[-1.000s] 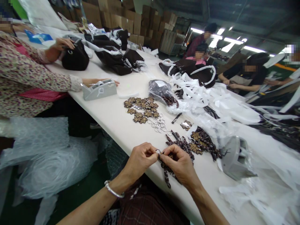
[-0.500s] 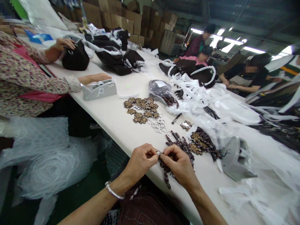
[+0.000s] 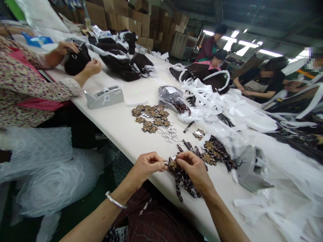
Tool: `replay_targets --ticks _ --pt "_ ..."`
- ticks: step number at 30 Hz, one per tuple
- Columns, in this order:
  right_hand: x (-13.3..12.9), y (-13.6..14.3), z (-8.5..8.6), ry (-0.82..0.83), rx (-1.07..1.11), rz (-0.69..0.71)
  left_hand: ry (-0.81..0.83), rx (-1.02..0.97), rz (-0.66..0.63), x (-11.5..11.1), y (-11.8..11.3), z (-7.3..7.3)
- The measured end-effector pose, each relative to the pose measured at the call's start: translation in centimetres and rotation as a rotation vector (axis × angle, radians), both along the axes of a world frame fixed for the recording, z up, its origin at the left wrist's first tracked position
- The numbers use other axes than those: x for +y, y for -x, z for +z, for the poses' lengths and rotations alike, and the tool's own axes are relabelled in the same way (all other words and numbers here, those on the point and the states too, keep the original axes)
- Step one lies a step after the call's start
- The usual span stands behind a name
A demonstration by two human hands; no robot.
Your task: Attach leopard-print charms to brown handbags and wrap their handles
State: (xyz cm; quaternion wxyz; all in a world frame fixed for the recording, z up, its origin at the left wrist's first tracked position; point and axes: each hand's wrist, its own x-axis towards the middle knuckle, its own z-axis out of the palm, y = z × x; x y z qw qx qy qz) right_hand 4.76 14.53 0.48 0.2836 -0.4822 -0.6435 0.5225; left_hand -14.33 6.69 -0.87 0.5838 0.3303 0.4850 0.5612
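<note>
My left hand (image 3: 150, 164), with a bracelet at the wrist, pinches a small metal ring (image 3: 166, 163). Fingers of my right hand (image 3: 193, 167) grip a flower-shaped leopard-print charm (image 3: 173, 163) right beside that ring; a shiny spot shows on its face. Whether ring and charm are joined I cannot tell. Under and behind my hands lie dark braided straps (image 3: 179, 188). Farther up the table are loose metal rings (image 3: 169, 135) and a pile of similar charms (image 3: 151, 116). To the right, more charms (image 3: 210, 153) lie with dark straps.
Grey tape dispensers stand left (image 3: 104, 96) and right (image 3: 253, 168) on the white table (image 3: 118, 124). A co-worker at left handles a dark brown bag (image 3: 77, 62). White strips and plastic (image 3: 237, 114) cover the right side. Bubble wrap (image 3: 60, 181) lies below the table's left edge.
My hands have drawn slightly apart, and the charm now faces up between them. The co-worker's hand has left the tape dispenser and moved to the dark bag.
</note>
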Motion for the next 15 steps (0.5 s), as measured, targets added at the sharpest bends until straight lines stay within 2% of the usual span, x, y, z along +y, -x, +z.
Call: replay_targets --ticks 2,3,7,10,12,15 --pt "0.3 -0.3 0.4 -0.13 -0.103 0.015 0.008 0.012 0.062 0.2 0.9 0.2" --pt "0.3 -0.4 0.7 -0.196 -0.163 0.086 0.012 0.018 0.081 0.2 1.2 0.2" --pt "-0.8 -1.4 0.9 -0.45 -0.374 0.597 0.032 0.038 0.133 0.2 2.0 0.0" --pt "-2.0 -2.5 0.2 -0.528 -0.535 0.864 0.051 0.034 0.147 0.1 1.8 -0.2" --pt "-2.4 -3.2 -0.3 -0.554 -0.625 0.962 0.055 0.02 0.141 0.1 1.6 -0.4" --pt "-2.4 -3.7 -0.5 -0.577 -0.691 1.015 0.051 0.004 0.119 0.1 1.2 -0.6"
